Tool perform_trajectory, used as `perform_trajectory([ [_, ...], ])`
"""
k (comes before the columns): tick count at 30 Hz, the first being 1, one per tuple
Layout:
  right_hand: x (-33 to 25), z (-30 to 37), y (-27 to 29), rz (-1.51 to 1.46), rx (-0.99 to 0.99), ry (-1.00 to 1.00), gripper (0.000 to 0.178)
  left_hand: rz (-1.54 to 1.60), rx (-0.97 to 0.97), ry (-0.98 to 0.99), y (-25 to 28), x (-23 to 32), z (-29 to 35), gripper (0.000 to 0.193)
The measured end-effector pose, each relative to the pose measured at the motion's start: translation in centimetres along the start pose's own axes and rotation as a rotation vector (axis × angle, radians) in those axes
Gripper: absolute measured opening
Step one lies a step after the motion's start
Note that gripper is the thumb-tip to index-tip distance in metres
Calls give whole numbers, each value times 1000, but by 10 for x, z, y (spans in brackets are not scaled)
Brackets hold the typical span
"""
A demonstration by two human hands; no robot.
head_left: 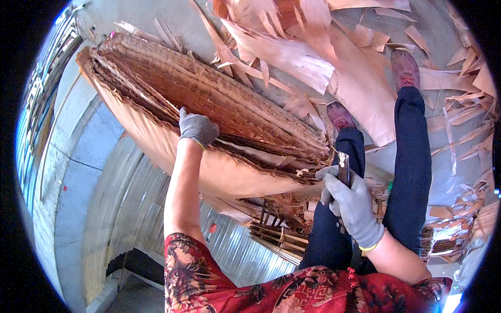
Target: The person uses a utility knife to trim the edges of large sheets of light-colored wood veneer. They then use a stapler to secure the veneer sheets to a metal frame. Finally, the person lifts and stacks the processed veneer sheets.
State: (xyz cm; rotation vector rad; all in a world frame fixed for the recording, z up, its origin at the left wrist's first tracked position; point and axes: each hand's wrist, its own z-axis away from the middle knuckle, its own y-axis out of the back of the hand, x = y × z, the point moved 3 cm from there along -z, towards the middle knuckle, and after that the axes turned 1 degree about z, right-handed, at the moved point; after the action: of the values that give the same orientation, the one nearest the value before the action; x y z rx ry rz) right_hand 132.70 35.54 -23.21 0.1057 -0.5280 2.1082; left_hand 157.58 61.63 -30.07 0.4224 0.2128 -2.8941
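Observation:
A thick stack of thin brown wood veneer sheets (219, 109) stretches from the upper left to the middle, its ragged edges facing up. My left hand (198, 128), in a grey glove, is closed at the stack's near edge, by a pale sheet edge; the fingertips are partly hidden. A smooth, light tan veneer sheet (229, 180) covers the near side of the stack. Beside the stack's right end, my gloved right hand (352, 201) grips a dark, flat, knife-like tool (343, 169) that points upward; its lower part is mostly covered by the fingers.
Torn veneer pieces (292, 57) litter the grey floor beyond the stack and to the right. My legs and shoes (405, 70) are at the right, close to the stack's end. Corrugated metal sheeting (117, 203) lies at the left; bundled wood strips (276, 240) are below the stack.

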Motion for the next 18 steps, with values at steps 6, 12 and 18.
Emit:
perform_trajectory([
  [6,-1,1,-10,-10,-12,70,13,-13,-275,-176,21,46,-30,37],
  [12,-14,1,18,430,149,643,18,592,307,-283,87,136,-18,33],
  [18,7,-28,10,396,34,565,23,653,327,-246,97,186,24,31],
])
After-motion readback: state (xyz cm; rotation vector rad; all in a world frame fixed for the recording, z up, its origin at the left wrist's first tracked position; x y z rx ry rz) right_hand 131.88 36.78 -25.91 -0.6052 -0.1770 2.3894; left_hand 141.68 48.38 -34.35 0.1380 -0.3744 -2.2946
